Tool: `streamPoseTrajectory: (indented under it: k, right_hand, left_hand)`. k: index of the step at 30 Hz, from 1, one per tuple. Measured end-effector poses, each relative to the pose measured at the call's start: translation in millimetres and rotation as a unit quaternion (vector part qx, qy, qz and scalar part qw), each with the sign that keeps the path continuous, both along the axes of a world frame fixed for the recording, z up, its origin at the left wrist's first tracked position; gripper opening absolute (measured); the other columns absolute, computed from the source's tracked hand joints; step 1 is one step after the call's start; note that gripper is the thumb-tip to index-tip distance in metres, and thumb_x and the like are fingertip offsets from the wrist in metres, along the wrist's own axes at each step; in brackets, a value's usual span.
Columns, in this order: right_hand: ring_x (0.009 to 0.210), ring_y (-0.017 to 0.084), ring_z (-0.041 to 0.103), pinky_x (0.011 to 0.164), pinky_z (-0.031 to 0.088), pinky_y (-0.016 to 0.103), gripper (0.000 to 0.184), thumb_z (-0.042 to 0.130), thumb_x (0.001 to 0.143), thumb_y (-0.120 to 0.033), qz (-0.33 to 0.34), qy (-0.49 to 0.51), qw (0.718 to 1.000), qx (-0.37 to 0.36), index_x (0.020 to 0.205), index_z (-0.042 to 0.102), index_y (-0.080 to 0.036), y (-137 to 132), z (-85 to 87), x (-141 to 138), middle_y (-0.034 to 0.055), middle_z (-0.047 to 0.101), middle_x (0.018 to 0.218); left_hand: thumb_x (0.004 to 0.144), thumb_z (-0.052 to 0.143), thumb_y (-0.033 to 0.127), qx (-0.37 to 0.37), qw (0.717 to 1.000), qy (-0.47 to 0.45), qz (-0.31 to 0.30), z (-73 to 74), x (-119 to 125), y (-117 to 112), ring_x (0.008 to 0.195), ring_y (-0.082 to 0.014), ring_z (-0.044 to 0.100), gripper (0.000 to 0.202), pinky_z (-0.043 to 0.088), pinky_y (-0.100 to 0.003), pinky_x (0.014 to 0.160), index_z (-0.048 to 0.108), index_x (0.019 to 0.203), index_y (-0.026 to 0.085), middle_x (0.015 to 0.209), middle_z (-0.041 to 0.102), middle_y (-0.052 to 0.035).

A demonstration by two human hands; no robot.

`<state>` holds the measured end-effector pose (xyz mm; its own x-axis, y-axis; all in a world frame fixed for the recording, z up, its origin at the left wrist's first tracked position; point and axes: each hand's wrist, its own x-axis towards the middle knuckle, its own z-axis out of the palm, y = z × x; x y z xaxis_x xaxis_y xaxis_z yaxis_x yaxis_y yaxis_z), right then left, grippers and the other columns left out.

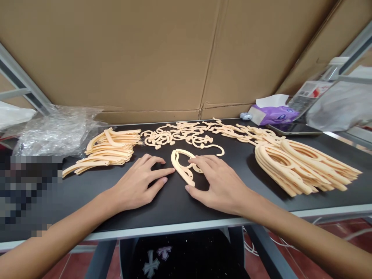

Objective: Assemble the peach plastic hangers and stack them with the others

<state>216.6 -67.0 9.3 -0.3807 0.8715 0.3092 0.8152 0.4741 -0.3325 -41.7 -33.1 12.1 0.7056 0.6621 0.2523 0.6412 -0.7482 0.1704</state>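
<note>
A hanger (183,172), pale peach and apparently folded, lies flat on the black desk (171,211), near the middle of its front edge, its narrow near end slanting towards the right.

The right hand (216,182) is arched and half open over the hanger's right side: fingertips rest on it and the thumb lies beside its near end. Whether it truly grips, I cannot tell. The left hand (143,180) is loosely open, holding nothing; its forefinger reaches the hanger's left side, touching or nearly so.

Just beyond the hanger, a heap of hooks (159,137) spreads towards the far edge, one loose hook (222,150) lying nearest. Slim pieces (258,133) trail on from it to the right. Left of the heap are overlapping curved arms (109,149). Towards the right edge, more hangers (302,170) stand in close-packed rows.

At the far right corner sit a purple tissue pack (274,115), a tablet (296,129) and a tilted bottle (309,93). Crumpled plastic (55,133) fills the far left corner. Cardboard (130,58) rises behind the far edge.
</note>
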Motion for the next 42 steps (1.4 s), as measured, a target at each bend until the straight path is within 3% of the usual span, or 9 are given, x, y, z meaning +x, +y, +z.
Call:
streamPoseTrajectory:
  k: [5, 12, 19, 22, 27, 31, 35, 39, 42]
  right_hand:
    - [0.122, 0.031, 0.055, 0.104, 0.045, 0.049, 0.052, 0.061, 0.077, -0.025, 0.001, 0.01, 1.0, -0.013, 0.128, 0.057, -0.018, -3.3, 3.1, 8.6, 0.0119, 0.065, 0.133]
    - [0.123, 0.035, 0.053, 0.103, 0.044, 0.052, 0.053, 0.063, 0.087, -0.047, -0.022, 0.0, 1.0, -0.015, 0.131, 0.057, -0.018, 0.2, 0.7, 6.7, 0.0125, 0.067, 0.129]
    - [0.11, 0.034, 0.061, 0.095, 0.048, 0.051, 0.044, 0.065, 0.083, -0.037, -0.043, -0.024, 0.995, 0.088, 0.122, 0.062, -0.018, -7.6, 3.1, 14.9, 0.0137, 0.073, 0.112]
    - [0.105, 0.033, 0.063, 0.091, 0.05, 0.048, 0.04, 0.065, 0.084, -0.038, -0.059, -0.027, 0.986, 0.156, 0.119, 0.063, -0.019, -21.7, 8.8, 37.6, 0.0146, 0.072, 0.109]
    - [0.106, 0.037, 0.065, 0.092, 0.049, 0.052, 0.044, 0.057, 0.09, -0.049, -0.159, -0.105, 0.949, 0.25, 0.119, 0.061, -0.017, -45.5, 20.4, 101.7, 0.0195, 0.07, 0.109]
    - [0.102, 0.037, 0.067, 0.088, 0.047, 0.05, 0.04, 0.05, 0.091, -0.05, -0.246, -0.191, 0.921, 0.232, 0.113, 0.061, -0.019, -55.4, 20.2, 147.3, 0.0192, 0.074, 0.104]
    - [0.098, 0.033, 0.069, 0.084, 0.047, 0.046, 0.042, 0.046, 0.092, -0.053, -0.314, -0.228, 0.897, 0.212, 0.112, 0.062, -0.02, -60.3, 11.4, 175.2, 0.0178, 0.074, 0.097]
    - [0.089, 0.032, 0.07, 0.078, 0.048, 0.045, 0.059, 0.037, 0.088, -0.07, -0.311, -0.195, 0.898, 0.241, 0.105, 0.065, -0.021, -58.9, 2.9, 188.6, 0.0146, 0.075, 0.091]
    - [0.086, 0.034, 0.071, 0.074, 0.05, 0.046, 0.064, 0.035, 0.088, -0.072, -0.273, -0.194, 0.904, 0.266, 0.103, 0.067, -0.019, -53.8, -0.1, 188.7, 0.0141, 0.075, 0.089]
  left_hand:
    - [0.102, 0.044, 0.031, 0.003, 1.0, 0.001, -0.002, -1.3, -0.6, 0.8, 0.118, -0.0291, 0.052, 0.038, 0.046, -0.051, 0.102, 0.067, 0.133, 0.03, 0.132, 0.059, -0.0118]
    - [0.102, 0.046, 0.032, -0.008, 1.0, 0.002, 0.0, -2.5, -2.7, 2.9, 0.12, -0.0291, 0.051, 0.038, 0.045, -0.051, 0.104, 0.065, 0.135, 0.032, 0.134, 0.058, -0.0101]
    - [0.103, 0.043, 0.033, -0.004, 1.0, 0.004, 0.001, -1.3, -1.4, 1.8, 0.119, -0.0296, 0.052, 0.039, 0.047, -0.051, 0.102, 0.067, 0.133, 0.029, 0.132, 0.059, -0.0115]
    - [0.103, 0.042, 0.033, -0.006, 1.0, 0.006, 0.001, -0.7, -0.7, 1.4, 0.119, -0.03, 0.052, 0.04, 0.046, -0.052, 0.102, 0.067, 0.133, 0.028, 0.132, 0.059, -0.0124]
    - [0.103, 0.042, 0.034, -0.009, 1.0, 0.012, 0.0, -0.3, -0.5, 1.7, 0.119, -0.0302, 0.052, 0.04, 0.046, -0.052, 0.102, 0.066, 0.133, 0.028, 0.133, 0.058, -0.0123]
    - [0.103, 0.042, 0.034, -0.006, 1.0, 0.011, 0.001, 0.0, -0.2, 1.4, 0.118, -0.0296, 0.052, 0.039, 0.046, -0.051, 0.103, 0.067, 0.132, 0.028, 0.132, 0.058, -0.012]
    - [0.102, 0.043, 0.034, -0.006, 1.0, 0.009, 0.002, -0.1, 0.0, 1.7, 0.118, -0.0294, 0.052, 0.039, 0.046, -0.051, 0.102, 0.068, 0.132, 0.028, 0.131, 0.058, -0.0121]
    - [0.102, 0.044, 0.033, -0.007, 1.0, 0.007, 0.001, -0.1, -0.2, 2.3, 0.118, -0.0297, 0.052, 0.039, 0.046, -0.051, 0.102, 0.067, 0.132, 0.028, 0.131, 0.059, -0.0117]
    - [0.102, 0.043, 0.033, -0.007, 1.0, 0.009, 0.001, 0.0, -0.6, 2.3, 0.118, -0.0298, 0.052, 0.039, 0.046, -0.052, 0.101, 0.067, 0.133, 0.028, 0.131, 0.058, -0.0118]
